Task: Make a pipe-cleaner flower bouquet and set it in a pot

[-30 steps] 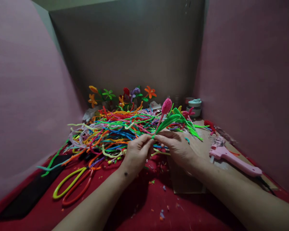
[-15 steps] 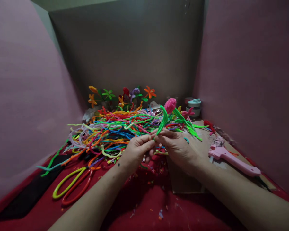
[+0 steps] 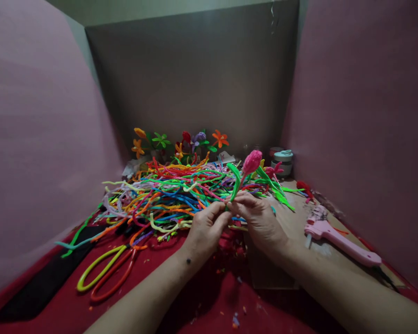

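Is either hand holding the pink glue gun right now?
No, the pink glue gun lies on the cardboard, while the left hand and right hand meet at the stem of the pink flower.

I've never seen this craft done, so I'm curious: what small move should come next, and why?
Probably a small twist to snug the base of the green leaf against the pink stem. The left hand and right hand meet at that base, while the leaf's upper part stands apart from the pink bud.
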{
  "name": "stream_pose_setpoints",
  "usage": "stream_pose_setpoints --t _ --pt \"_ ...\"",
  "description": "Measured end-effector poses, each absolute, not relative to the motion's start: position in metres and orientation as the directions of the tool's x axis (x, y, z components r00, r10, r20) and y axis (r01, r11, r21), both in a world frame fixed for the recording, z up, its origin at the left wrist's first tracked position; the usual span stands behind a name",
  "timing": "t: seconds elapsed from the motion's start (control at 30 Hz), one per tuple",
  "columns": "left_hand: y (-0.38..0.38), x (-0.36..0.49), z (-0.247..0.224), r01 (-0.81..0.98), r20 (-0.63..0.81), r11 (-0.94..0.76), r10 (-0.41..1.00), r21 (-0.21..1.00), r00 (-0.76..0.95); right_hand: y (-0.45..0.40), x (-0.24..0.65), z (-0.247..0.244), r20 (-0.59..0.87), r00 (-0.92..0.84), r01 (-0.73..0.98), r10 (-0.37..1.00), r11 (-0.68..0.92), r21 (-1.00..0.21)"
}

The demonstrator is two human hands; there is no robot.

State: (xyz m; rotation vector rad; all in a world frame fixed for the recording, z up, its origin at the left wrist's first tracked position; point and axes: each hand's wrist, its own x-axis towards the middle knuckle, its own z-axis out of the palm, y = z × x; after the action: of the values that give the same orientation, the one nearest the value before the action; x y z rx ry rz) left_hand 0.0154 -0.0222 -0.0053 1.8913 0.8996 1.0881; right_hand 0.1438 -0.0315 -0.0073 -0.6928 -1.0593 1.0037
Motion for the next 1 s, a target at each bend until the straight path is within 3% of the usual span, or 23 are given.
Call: stream_pose_setpoints --t 0.2,0.43,0.77,1.0 --pt "-0.02 0.011 -0.012 0.314 0.425 -0.544 0.824 0.778 0.373 -0.031 0.143 -0.01 0.354 0.141 -0.327 0.924 0.381 -0.865" --pt "-0.02 0.011 0.009 0.071 0.159 -0.216 0.871 0.974 0.465 -0.033 0.143 -0.009 0.317 0.116 -0.412 0.941 0.336 -0.847" --pt "-0.023 0.013 0.005 -0.02 0.143 -0.15 0.885 0.989 0.443 -0.035 0.14 -0.007 0.234 0.091 -0.504 0.968 0.248 -0.827" --pt "-0.019 0.014 -0.003 -0.151 0.085 -0.014 0.878 0.988 0.472 -0.031 0.145 -0.01 0.165 -0.054 -0.499 0.985 0.116 -0.859"
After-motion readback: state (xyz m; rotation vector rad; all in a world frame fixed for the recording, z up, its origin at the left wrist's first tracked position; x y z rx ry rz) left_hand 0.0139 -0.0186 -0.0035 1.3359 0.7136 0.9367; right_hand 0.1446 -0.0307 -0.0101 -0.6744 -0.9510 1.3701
